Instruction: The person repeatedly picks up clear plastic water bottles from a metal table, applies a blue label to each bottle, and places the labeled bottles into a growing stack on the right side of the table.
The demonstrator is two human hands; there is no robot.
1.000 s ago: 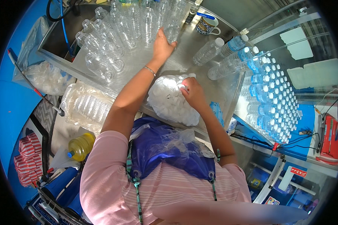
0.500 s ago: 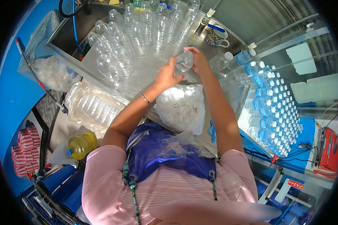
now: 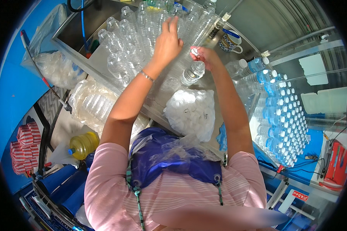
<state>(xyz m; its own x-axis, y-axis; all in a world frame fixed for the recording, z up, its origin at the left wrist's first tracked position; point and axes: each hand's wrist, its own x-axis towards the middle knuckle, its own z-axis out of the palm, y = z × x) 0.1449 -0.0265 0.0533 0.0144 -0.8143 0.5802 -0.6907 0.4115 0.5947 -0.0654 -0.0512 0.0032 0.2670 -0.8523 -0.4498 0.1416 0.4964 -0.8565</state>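
Observation:
My left hand (image 3: 169, 45) reaches over the group of clear plastic bottles (image 3: 132, 44), fingers stretched out and apart near their necks. Whether a fingertip touches a bottle, I cannot tell. Pinched in my right hand (image 3: 207, 58) is a small white bottle cap (image 3: 195, 51). Just below that hand, a clear bottle (image 3: 192, 73) stands on the metal counter (image 3: 158, 90). Closer to my body lies a clear bag of white caps (image 3: 191, 111).
Rows of capped, blue-labelled bottles (image 3: 277, 115) stand at the right. A patterned mug (image 3: 228, 42) sits at the back right of the counter. Bagged empty bottles (image 3: 94, 106) and a yellow jug (image 3: 83, 145) are at the left, near a metal sink (image 3: 71, 32).
Both hands held a bottle together before. Now that bottle stands on the counter, my left hand has moved up to the bottle group, and a cap shows in my right hand.

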